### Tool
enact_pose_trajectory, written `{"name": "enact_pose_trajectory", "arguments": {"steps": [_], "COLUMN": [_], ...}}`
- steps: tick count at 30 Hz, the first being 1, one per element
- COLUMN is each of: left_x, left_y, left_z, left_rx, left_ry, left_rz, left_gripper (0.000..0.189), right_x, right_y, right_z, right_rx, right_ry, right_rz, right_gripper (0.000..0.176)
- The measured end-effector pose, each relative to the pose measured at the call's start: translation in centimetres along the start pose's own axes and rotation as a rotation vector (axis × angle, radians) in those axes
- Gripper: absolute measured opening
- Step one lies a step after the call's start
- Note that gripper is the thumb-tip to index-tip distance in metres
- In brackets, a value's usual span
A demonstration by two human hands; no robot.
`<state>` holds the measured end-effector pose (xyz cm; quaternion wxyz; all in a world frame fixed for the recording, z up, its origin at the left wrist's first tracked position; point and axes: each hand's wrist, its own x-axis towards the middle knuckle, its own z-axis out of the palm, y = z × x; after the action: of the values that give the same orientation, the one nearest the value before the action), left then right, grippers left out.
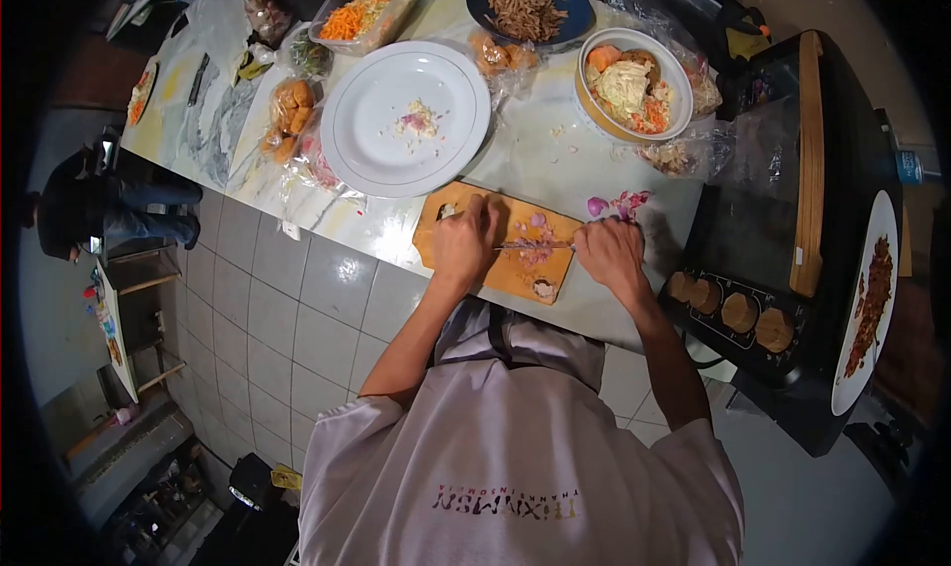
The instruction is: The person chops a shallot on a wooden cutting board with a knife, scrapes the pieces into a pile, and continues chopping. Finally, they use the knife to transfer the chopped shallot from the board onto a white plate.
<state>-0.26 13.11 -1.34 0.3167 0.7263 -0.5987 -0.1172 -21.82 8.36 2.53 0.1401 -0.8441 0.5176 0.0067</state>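
A wooden cutting board lies near the counter's front edge, with chopped pink shallots on it. My right hand is closed around the handle of a knife, whose blade lies across the shallots. At the blade's other end, my left hand has its fingers bent together over the tip. Purple shallot pieces are on the counter just beyond my right hand. A white plate with small chopped bits stands behind the board.
Behind are a tub of shredded vegetables, a dark bowl of brown strips and a white bowl of food. A black oven stands at right, with an oval plate on it. Another person is at far left.
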Motion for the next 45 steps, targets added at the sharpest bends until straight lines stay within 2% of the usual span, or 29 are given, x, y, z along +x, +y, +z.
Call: {"name": "enact_pose_trajectory", "arguments": {"steps": [8,10,13,16,20,22,26,28,30,33,37,39,41,45], "left_x": [0.0,0.3,0.3,0.5,0.9,0.9,1.2,1.1,1.0,1.3,1.3,1.0,1.2,1.2], "left_y": [-0.2,0.5,0.0,0.0,0.8,0.4,1.4,0.6,0.4,1.0,0.5,0.2,0.9,0.2], "left_z": [0.1,0.1,0.1,0.0,-0.4,-0.3,-0.8,-0.5,-0.3,-0.7,-0.4,-0.2,-0.2,0.4], "left_rx": [-0.032,0.064,-0.013,0.004,0.088,-0.04,0.093,0.029,-0.049,0.08,0.028,-0.015,0.109,0.001], "left_ry": [0.027,0.036,0.036,0.038,0.03,0.055,0.015,0.004,0.03,0.021,0.01,-0.003,0.046,0.005], "left_rz": [-0.032,0.046,-0.047,-0.017,-0.013,-0.021,-0.009,-0.051,-0.037,-0.006,-0.069,-0.091,0.03,-0.077], "left_gripper": [0.017,0.02,0.022,0.022,0.021,0.02,0.019,0.018,0.017,0.017,0.017,0.017,0.017,0.017], "right_x": [-0.1,0.4,-0.1,0.5,0.7,0.6,1.3,1.1,1.4,1.1,1.1,1.6,1.2,1.5], "right_y": [-0.1,0.2,-0.4,0.3,0.3,-0.6,1.1,-0.1,0.2,0.1,-0.5,0.5,1.2,0.4], "right_z": [-0.5,0.2,-1.6,-0.3,-0.7,-2.5,0.5,-1.5,-1.2,-0.4,-2.0,-0.3,0.9,-1.0], "right_rx": [-0.007,-0.012,0.001,0.012,0.012,0.001,0.034,-0.008,0.005,0.011,-0.018,-0.003,0.004,-0.007], "right_ry": [0.04,0.012,0.05,0.059,-0.002,0.045,0.101,0.031,0.048,0.06,0.056,0.095,0.135,0.138], "right_rz": [0.001,0.014,-0.019,0.0,0.017,-0.03,-0.047,-0.005,-0.017,-0.009,-0.02,-0.043,-0.068,-0.037], "right_gripper": [0.038,0.038,0.038,0.037,0.037,0.038,0.038,0.038,0.038,0.038,0.038,0.038,0.038,0.037]}}
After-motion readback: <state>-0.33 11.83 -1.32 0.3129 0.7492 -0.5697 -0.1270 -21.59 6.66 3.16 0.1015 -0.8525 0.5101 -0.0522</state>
